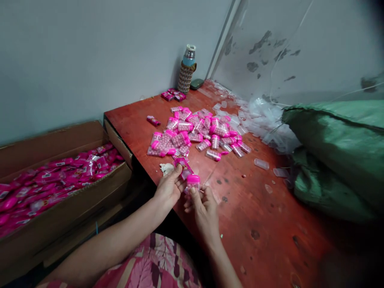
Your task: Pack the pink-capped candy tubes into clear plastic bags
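Note:
Above the table's near edge, my left hand (170,185) pinches a dark pink printed wrapper (184,166) between thumb and fingers. My right hand (206,211) is closed around a small clear bottle with a bright pink cap (193,180), cap end up. The bottle is right beside the wrapper; whether they touch I cannot tell. Beyond my hands lies a heap of similar pink-capped bottles (181,139), filled with small pale pink balls. A crumpled whitish scrap (166,168) rests on the table near my left fingertips.
At left, a cardboard box (126,154) holds many pink wrapped packs (64,172). On the red table (270,228) lie loose clear plastic containers (261,163) and a large green sack (333,160) at right. A flask in a knitted cover (186,76) stands behind, near pink packs (173,95).

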A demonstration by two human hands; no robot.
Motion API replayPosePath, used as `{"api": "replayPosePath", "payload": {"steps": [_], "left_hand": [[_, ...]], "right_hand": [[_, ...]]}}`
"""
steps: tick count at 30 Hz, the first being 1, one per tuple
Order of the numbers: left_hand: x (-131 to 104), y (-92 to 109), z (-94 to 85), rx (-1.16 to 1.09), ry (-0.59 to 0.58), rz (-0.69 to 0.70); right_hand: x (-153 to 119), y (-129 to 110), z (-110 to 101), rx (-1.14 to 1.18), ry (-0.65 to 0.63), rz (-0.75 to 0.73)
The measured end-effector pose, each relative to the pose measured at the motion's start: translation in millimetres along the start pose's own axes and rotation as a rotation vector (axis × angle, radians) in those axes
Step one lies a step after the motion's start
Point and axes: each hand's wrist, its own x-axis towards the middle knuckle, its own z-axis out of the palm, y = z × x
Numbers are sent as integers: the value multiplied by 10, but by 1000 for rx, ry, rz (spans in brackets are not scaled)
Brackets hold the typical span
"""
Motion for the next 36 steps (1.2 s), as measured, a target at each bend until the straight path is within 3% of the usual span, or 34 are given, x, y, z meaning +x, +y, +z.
{"api": "replayPosePath", "payload": {"steps": [13, 20, 26, 32, 36], "left_hand": [[-96, 26, -15, 393, -269, 55], [-81, 7, -14, 541, -283, 18], [-139, 15, -7, 640, -388, -33], [-94, 21, -59, 505, -244, -51], [-125, -48, -94, 542, -271, -46]], "right_hand": [[67, 90, 63, 88, -44, -39], [58, 90, 10, -4, 49, -125], [90, 99, 3, 248, -43, -25], [37, 136, -33, 361, -71, -19], [60, 135, -74, 375, -41, -14]]}}
